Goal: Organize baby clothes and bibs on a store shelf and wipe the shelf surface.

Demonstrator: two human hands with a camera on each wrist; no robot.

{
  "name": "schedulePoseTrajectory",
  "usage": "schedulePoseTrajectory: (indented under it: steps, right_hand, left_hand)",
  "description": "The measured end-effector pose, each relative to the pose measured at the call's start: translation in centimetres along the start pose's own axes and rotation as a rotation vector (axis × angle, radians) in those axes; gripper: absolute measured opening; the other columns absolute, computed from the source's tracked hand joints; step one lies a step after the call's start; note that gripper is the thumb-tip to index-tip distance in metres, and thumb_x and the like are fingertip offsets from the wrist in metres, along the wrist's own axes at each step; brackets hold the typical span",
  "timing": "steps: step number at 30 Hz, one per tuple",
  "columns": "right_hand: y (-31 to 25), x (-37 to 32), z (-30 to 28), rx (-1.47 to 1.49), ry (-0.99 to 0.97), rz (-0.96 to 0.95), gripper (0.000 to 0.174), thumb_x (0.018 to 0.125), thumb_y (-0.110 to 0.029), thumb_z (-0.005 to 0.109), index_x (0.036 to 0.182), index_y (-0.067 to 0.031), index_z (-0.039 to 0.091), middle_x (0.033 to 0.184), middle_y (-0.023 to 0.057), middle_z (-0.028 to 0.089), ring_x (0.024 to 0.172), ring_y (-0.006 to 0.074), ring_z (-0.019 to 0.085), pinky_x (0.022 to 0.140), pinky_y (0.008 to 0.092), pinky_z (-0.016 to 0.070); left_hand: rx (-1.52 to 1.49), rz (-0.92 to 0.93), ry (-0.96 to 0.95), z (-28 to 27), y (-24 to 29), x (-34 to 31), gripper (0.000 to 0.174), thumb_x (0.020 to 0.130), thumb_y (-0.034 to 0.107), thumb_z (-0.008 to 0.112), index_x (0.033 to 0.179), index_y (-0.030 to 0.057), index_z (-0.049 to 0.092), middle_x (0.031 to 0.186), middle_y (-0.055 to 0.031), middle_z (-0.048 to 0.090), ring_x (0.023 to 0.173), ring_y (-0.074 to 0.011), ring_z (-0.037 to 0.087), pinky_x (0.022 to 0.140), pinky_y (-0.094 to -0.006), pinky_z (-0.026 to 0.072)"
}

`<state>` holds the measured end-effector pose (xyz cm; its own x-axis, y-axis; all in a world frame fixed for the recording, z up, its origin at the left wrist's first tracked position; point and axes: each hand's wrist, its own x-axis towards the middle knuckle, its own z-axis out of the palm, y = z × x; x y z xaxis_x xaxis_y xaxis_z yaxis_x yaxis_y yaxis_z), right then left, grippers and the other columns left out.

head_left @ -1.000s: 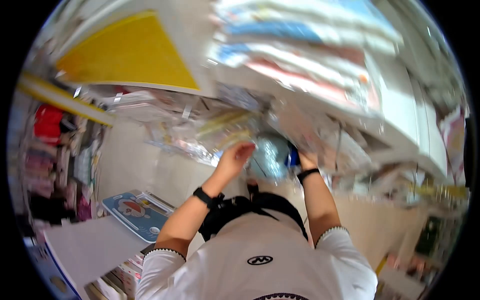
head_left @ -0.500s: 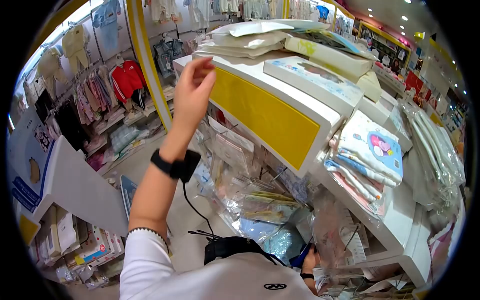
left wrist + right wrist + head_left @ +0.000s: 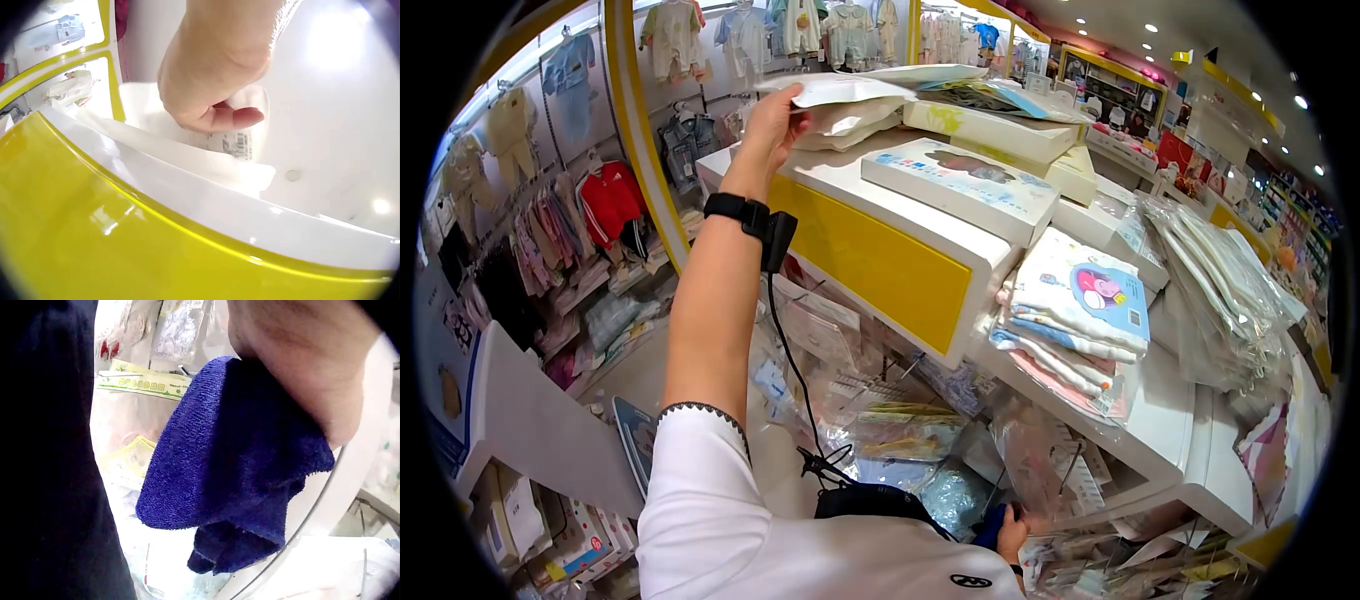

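In the head view my left hand (image 3: 768, 135) is at the near left corner of the shelf unit's top. It pinches the edge of a flat white packet (image 3: 852, 90), the uppermost of a small stack. The left wrist view shows the thumb bent against this packet (image 3: 140, 106), beside a printed barcode label (image 3: 240, 145). Low at my right side, my right hand (image 3: 1011, 537) grips a dark blue cloth (image 3: 187, 456). The cloth hangs in folds below the hand, and its fingers are hidden behind the fabric in the right wrist view.
Flat boxes (image 3: 960, 185) and folded, bagged clothes (image 3: 1080, 300) lie on the white unit with a yellow front panel (image 3: 880, 260). Bagged goods (image 3: 915, 430) hang on hooks beneath. Left stands another white unit (image 3: 550, 400); clothes racks line the wall behind.
My left hand has risen from the low hanging bags to the unit's top and taken hold of the white packet. The head view has tilted up; my right hand stays low with the cloth.
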<state>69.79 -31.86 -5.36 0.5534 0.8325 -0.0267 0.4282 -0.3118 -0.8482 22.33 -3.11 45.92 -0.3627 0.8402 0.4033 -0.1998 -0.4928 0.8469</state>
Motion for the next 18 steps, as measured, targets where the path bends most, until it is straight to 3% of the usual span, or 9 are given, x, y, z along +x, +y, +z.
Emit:
schedulePoseTrajectory:
  steps: [1, 4, 6, 9, 10, 12, 14, 15, 18]
  right_hand:
    - [0.0, -0.4, -0.4, -0.015, 0.039, -0.059, 0.025, 0.082, -0.022, 0.056, 0.092, 0.0004, 0.063, 0.090, 0.0180, 0.063, 0.084, 0.0328, 0.059, 0.079, 0.0371, 0.0436]
    - [0.3, -1.1, -1.6, -0.048, 0.045, -0.073, 0.023, 0.081, -0.020, 0.057, 0.089, 0.0014, 0.063, 0.088, 0.0177, 0.063, 0.081, 0.0325, 0.059, 0.077, 0.0363, 0.0443]
    - [1.2, -1.4, -2.1, -0.035, 0.055, -0.107, 0.024, 0.080, -0.017, 0.056, 0.089, 0.0041, 0.062, 0.085, 0.0171, 0.064, 0.078, 0.0295, 0.059, 0.076, 0.0353, 0.0442]
    - [3.2, -1.4, -1.6, 0.060, 0.033, -0.009, 0.026, 0.080, -0.016, 0.055, 0.091, 0.0082, 0.060, 0.086, 0.0167, 0.063, 0.078, 0.0251, 0.058, 0.075, 0.0347, 0.0439]
    - [5.8, -0.8, -0.8, 0.105, 0.040, 0.057, 0.028, 0.080, -0.016, 0.055, 0.093, 0.0089, 0.058, 0.089, 0.0169, 0.063, 0.080, 0.0251, 0.057, 0.075, 0.0351, 0.0441]
    - [8.8, -0.4, -0.1, 0.092, -0.008, 0.147, 0.029, 0.080, -0.018, 0.053, 0.093, 0.0076, 0.059, 0.090, 0.0168, 0.062, 0.082, 0.0251, 0.057, 0.076, 0.0352, 0.0440]
    - [10.7, -0.3, 0.7, 0.183, -0.120, 0.202, 0.036, 0.084, -0.029, 0.053, 0.095, 0.0050, 0.059, 0.091, 0.0130, 0.062, 0.079, 0.0230, 0.058, 0.073, 0.0333, 0.0470]
    - [10.1, -1.1, 1.1, 0.307, -0.178, 0.264, 0.039, 0.085, -0.032, 0.053, 0.096, 0.0041, 0.059, 0.091, 0.0118, 0.062, 0.078, 0.0224, 0.058, 0.072, 0.0327, 0.0478]
    - [5.4, -4.6, 0.9, 0.668, -0.431, 0.691, 0.042, 0.085, -0.043, 0.053, 0.097, -0.0026, 0.058, 0.087, 0.0075, 0.061, 0.076, 0.0204, 0.061, 0.068, 0.0320, 0.0511]
  left_hand:
    - [-0.061, 0.073, -0.003, 0.1, 0.3, -0.6, 0.016, 0.087, 0.019, 0.052, 0.086, 0.0037, 0.055, 0.078, -0.0057, 0.059, 0.057, -0.0109, 0.056, 0.048, -0.0225, 0.0491]
    - [-0.156, 0.364, -0.008, 0.1, 1.2, -4.6, 0.017, 0.087, 0.019, 0.052, 0.091, 0.0021, 0.055, 0.082, -0.0049, 0.059, 0.069, -0.0112, 0.058, 0.058, -0.0245, 0.0504]
    - [-0.156, 0.524, -0.016, -2.6, 1.2, -6.8, 0.024, 0.088, 0.019, 0.052, 0.102, -0.0008, 0.055, 0.094, -0.0066, 0.058, 0.084, -0.0118, 0.057, 0.070, -0.0287, 0.0475]
    - [0.733, 1.121, 0.262, -7.6, 2.1, -14.2, 0.027, 0.079, 0.002, 0.059, 0.106, -0.0015, 0.053, 0.100, -0.0183, 0.057, 0.088, -0.0260, 0.058, 0.075, -0.0327, 0.0471]
    - [1.186, 1.371, 0.401, -10.9, 1.3, -15.9, 0.032, 0.077, -0.002, 0.061, 0.107, -0.0014, 0.052, 0.101, -0.0205, 0.056, 0.088, -0.0285, 0.058, 0.076, -0.0331, 0.0468]
    - [1.166, 1.333, 0.242, -15.5, 1.1, -20.0, 0.038, 0.074, -0.004, 0.059, 0.111, -0.0008, 0.050, 0.108, -0.0232, 0.054, 0.090, -0.0342, 0.056, 0.077, -0.0324, 0.0454]
    - [1.241, 1.296, 0.272, -18.4, 0.4, -24.0, 0.030, 0.077, 0.005, 0.057, 0.106, -0.0032, 0.054, 0.101, -0.0186, 0.059, 0.085, -0.0265, 0.058, 0.073, -0.0289, 0.0455]
    - [0.940, 0.884, 0.254, -18.2, 0.9, -26.4, 0.029, 0.078, 0.011, 0.056, 0.103, -0.0042, 0.055, 0.097, -0.0155, 0.060, 0.082, -0.0221, 0.059, 0.071, -0.0267, 0.0450]
    - [0.433, 0.309, 0.179, -18.9, 0.6, -30.6, 0.035, 0.081, 0.024, 0.051, 0.096, -0.0061, 0.059, 0.087, -0.0082, 0.063, 0.075, -0.0126, 0.058, 0.067, -0.0221, 0.0433]
